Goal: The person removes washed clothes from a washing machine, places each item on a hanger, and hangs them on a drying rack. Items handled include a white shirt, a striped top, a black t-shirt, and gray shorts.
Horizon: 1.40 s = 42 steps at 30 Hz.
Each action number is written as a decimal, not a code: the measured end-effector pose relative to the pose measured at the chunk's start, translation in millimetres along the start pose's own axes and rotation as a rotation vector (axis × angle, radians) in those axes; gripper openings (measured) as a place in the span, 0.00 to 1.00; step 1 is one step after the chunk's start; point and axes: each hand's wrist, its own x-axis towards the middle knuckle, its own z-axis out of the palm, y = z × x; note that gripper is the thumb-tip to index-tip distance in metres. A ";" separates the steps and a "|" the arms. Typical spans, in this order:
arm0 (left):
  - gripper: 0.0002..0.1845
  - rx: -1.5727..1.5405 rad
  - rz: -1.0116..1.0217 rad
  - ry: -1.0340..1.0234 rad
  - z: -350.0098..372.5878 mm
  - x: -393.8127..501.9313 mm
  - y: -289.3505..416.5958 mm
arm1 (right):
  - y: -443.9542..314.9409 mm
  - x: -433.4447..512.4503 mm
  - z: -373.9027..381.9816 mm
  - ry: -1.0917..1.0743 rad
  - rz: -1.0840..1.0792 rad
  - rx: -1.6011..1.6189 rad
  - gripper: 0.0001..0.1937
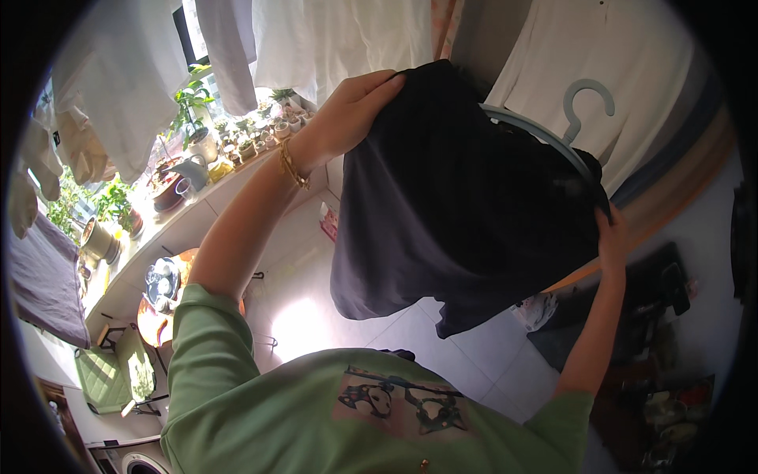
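Note:
A black cloth garment (450,201) hangs in the air in front of me, stretched between both hands. My left hand (355,112) pinches its upper left edge, thumb on the near side. On the other side my right hand (611,234) grips the garment's right edge near one end of a pale blue-grey plastic hanger (533,124). The hanger's right arm reaches down to that hand, and its left part disappears into the cloth. Its hook points up and is free of any rail. The black fabric hides part of the right hand's fingers.
White garments (337,41) hang along the window, and a white one (568,53) hangs behind the hanger. Potted plants (201,142) and a grey watering can (190,172) line the sill at left. A green folding chair (106,373) stands lower left, above a front-loading washing machine (142,465).

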 end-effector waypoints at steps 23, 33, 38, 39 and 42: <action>0.15 -0.514 -0.330 0.028 58.2 -64.6 26.8 | -171.0 -39.6 128.4 -0.064 -1.022 0.111 0.13; 0.16 -0.551 -0.359 0.044 33.0 -73.0 40.6 | -178.7 -46.5 146.3 0.087 -0.958 0.342 0.07; 0.16 -0.565 -0.354 0.024 28.6 -76.8 47.0 | -192.9 -39.6 142.3 0.029 -1.171 0.101 0.11; 0.16 -0.574 -0.354 0.015 29.0 -75.8 45.6 | -193.9 -38.0 145.2 0.072 -1.233 0.050 0.11; 0.16 -0.552 -0.357 0.034 28.2 -75.4 46.4 | -192.3 -32.0 143.3 0.144 -1.233 0.030 0.11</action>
